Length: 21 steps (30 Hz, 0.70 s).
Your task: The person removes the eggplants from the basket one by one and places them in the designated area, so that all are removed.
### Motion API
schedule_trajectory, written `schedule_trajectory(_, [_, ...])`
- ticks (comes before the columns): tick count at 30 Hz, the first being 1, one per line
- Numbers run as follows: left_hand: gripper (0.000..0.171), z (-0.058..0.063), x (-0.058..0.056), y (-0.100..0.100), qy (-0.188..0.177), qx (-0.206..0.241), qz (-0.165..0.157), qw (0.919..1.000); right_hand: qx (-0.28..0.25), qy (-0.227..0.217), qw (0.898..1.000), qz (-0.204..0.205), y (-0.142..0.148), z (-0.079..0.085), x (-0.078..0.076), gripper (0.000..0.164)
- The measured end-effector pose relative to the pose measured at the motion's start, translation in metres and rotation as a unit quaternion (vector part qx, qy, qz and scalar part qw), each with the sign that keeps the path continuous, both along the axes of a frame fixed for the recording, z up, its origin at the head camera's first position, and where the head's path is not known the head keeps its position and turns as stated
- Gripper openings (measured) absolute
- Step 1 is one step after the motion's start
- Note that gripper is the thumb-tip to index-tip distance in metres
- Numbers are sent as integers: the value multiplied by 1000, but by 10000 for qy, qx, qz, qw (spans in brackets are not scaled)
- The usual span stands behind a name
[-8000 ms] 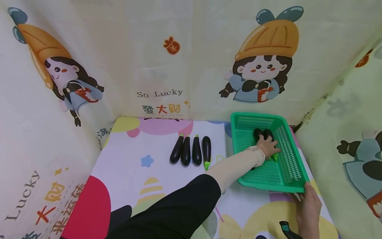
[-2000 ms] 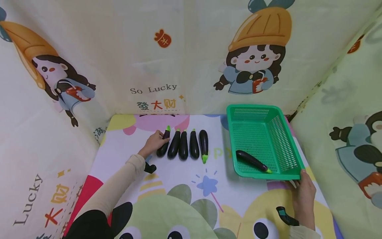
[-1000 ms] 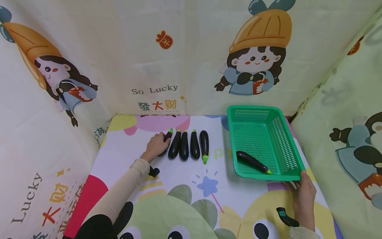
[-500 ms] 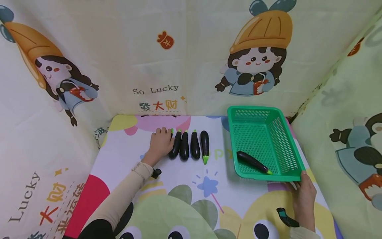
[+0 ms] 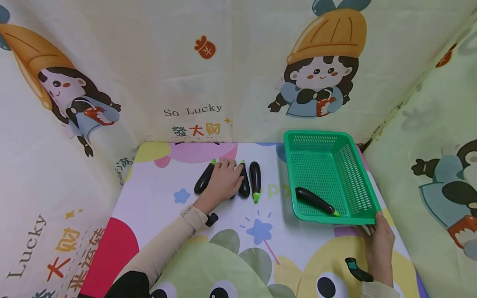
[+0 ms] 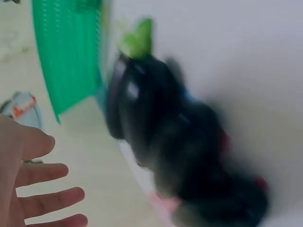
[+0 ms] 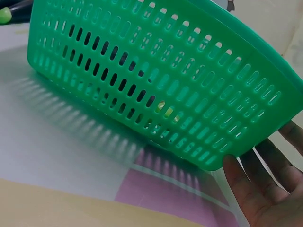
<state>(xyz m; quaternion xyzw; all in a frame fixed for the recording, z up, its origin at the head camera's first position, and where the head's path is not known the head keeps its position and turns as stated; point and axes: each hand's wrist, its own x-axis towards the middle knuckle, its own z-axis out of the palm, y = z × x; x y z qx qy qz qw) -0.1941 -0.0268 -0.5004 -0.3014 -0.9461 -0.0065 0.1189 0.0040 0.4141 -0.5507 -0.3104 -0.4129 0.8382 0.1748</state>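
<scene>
Five dark eggplants lie in a row in the head view. My left hand is over the middle of the row, covering most of two of them. Its fingers are spread in the left wrist view, holding nothing, with the blurred eggplants beside them. To its left lies a tilted eggplant; to its right are an eggplant and another with its green stem toward me. My right hand grips the near right corner of a green basket, thumb and fingers around it. One eggplant lies inside.
A cartoon-print cloth covers the table. Printed curtains stand behind and at both sides. The basket's slotted wall rises near the right table edge. Black straps stick out by both wrists.
Eggplants have gone from the basket to the row since the earliest frame, leaving one inside. My left hand let go of the leftmost eggplant and moved right over the row. The right hand stays.
</scene>
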Motion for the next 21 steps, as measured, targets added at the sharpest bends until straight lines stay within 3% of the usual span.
schedule_trajectory(8, [35,12,15,52,165,78,-565,9982,139,-26,9999,-42,-2,-1,-2,31])
schedule_trajectory(21, [52,21,46,127,-33,8,-1359,9907,-53,-73,9999,-52,-1,0,0,33])
